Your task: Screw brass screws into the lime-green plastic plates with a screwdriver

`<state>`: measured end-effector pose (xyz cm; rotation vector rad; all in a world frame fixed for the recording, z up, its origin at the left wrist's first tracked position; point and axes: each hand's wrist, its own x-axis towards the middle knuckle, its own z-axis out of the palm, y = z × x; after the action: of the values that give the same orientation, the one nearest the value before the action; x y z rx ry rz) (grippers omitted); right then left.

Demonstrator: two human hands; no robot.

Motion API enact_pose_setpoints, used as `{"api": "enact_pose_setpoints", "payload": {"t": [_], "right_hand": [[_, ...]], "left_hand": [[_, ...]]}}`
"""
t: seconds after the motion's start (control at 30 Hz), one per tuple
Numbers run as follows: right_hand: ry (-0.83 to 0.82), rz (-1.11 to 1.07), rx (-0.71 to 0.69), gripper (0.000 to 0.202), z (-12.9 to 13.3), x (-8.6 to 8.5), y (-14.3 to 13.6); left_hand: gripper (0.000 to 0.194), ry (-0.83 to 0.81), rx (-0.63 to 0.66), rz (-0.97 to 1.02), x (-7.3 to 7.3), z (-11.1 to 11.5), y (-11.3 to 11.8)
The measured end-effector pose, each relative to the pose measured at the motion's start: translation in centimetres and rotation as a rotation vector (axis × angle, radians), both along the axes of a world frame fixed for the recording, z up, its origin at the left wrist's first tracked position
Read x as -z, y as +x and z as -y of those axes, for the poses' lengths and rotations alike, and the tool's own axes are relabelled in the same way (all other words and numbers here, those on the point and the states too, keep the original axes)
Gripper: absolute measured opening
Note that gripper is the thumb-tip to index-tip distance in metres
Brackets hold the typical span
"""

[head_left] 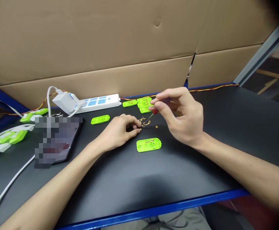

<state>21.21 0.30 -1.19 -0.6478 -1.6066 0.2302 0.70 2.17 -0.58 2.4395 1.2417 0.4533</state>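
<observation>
- Cardboard (106,41): upright sheet behind the worktop.
- Worktop (154,179): black surface with a blue front edge, bearing all items below.
- Tablet (65,140): dark, partly pixelated, lying beyond the left forearm.
- Power strip (110,99): white with blue sockets, at the rear; a charger (64,101) is at its left end.
- Right hand (186,118): raised, thumb and fingers pinching the screwdriver, palm turned inward.
- Left hand (117,132): low over the worktop, thumb and forefinger curved nearly together at the brass parts; whether they grip one cannot be told.
- Screwdriver (155,111): red handle in the right hand, blade slanting down to the left, its tip among the brass parts.
- Front shell (149,145): green, between the hands and nearer the viewer, touching neither, a brass strip inside.
- Rear shells (144,104): green, grouped beyond the hands; another shell (100,119) lies beyond the left hand.
- Brass parts (147,122): a loose cluster at the left fingertips; one small piece (156,127) sits apart, toward the right hand.
</observation>
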Motion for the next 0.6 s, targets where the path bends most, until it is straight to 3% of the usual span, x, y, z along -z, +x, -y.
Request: {"api": "enact_pose_setpoints", "payload": {"t": [0.6], "right_hand": [[-0.028,-0.001,-0.044,0.014,0.15,-0.08,-0.23]], "left_hand": [[0.012,0.032,0.002,0.031,0.59,0.04,0.65]]}}
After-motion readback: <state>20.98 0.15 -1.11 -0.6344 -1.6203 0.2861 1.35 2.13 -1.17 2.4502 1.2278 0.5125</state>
